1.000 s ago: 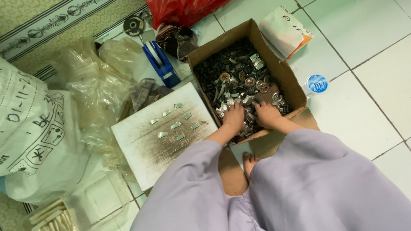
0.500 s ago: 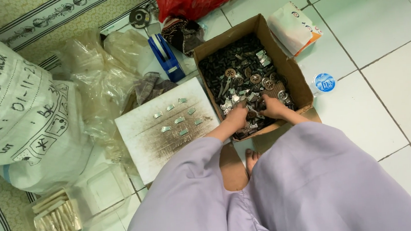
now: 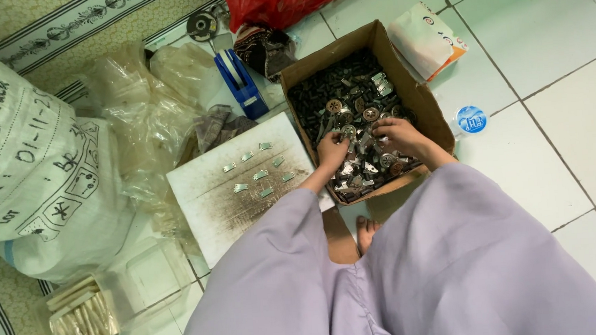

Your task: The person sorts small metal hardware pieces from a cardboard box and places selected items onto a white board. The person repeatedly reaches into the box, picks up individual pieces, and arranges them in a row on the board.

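- Cardboard box (image 3: pixel 415 96) is filled with small metal parts (image 3: pixel 349 94).
- Parts are pinched by the left hand (image 3: pixel 333 149) and right hand (image 3: pixel 399 138), fingers curled.

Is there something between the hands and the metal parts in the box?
Nothing visible. The left hand and right hand are both inside the open box, resting directly on the metal parts. No lid or flap covers them.

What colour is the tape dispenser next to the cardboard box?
Blue. The tape dispenser shows clearly in the head view, just left of the cardboard box.
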